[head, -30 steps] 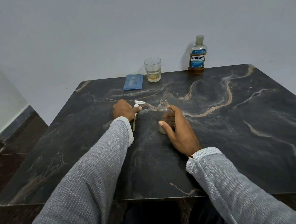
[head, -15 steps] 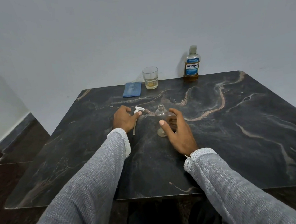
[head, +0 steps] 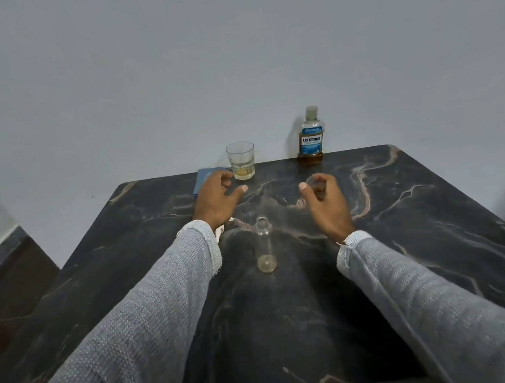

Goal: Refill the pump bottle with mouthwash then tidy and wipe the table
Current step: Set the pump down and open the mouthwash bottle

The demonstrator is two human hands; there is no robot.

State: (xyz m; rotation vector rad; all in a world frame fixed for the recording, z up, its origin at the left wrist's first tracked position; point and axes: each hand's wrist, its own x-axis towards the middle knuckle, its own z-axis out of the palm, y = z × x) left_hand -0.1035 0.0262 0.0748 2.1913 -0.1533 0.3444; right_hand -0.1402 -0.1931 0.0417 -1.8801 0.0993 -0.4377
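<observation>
Small bottle (head: 265, 245) stands upright mid-table (head: 434, 235), between the two forearms. Along the far edge by the wall — folded cloth (head: 205, 177) leftmost, glass (head: 241, 160) just right of it, mouthwash bottle (head: 309, 136) further right. Pump head (head: 221, 228) lies left of the small bottle, mostly under the left wrist.

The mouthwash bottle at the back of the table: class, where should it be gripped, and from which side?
Grip the mouthwash bottle around its labelled body, coming from the front with the right hand. It stands upright against the wall, so the back is blocked, and the capped neck is narrower.
</observation>
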